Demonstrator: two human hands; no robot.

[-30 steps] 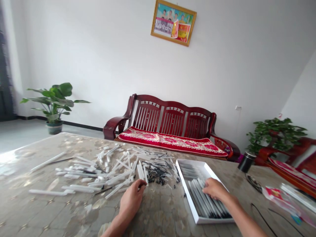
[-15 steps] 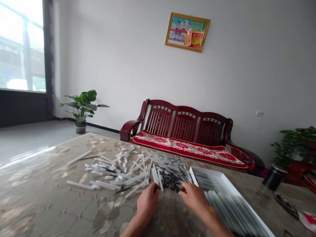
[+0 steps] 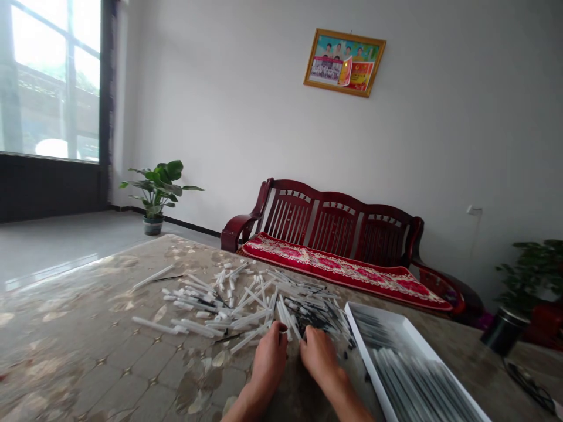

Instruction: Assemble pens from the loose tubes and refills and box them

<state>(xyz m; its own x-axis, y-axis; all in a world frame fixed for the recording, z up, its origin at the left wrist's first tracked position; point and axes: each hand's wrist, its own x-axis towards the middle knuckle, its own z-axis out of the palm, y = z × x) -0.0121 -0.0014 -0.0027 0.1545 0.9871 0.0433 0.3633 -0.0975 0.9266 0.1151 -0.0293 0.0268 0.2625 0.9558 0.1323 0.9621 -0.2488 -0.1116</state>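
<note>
My left hand [image 3: 269, 357] is closed in a pinch at the near edge of a pile of white pen barrels [image 3: 246, 321]; what its fingertips hold, if anything, I cannot make out. Close on its right, my right hand [image 3: 320, 355] has its fingers curled together beside small black pen parts [image 3: 313, 319], and its fingertips are mostly hidden. A few white barrels [image 3: 288, 317] lie just beyond and between the two hands. Small white pieces [image 3: 229, 280] and thin dark sticks [image 3: 229, 338] are mixed through the pile.
Right of my hands, a shallow white box [image 3: 428, 346] holds rows of slim greyish pens [image 3: 417, 381]. The patterned tabletop [image 3: 132, 363] stretches left. Dark cables [image 3: 528, 384] and a black pot [image 3: 505, 331] are at the right. A red wooden bench [image 3: 334, 223] stands behind the table.
My right hand has moved left, toward my left hand, away from the box. The whole view has shifted slightly, so the things appear further right.
</note>
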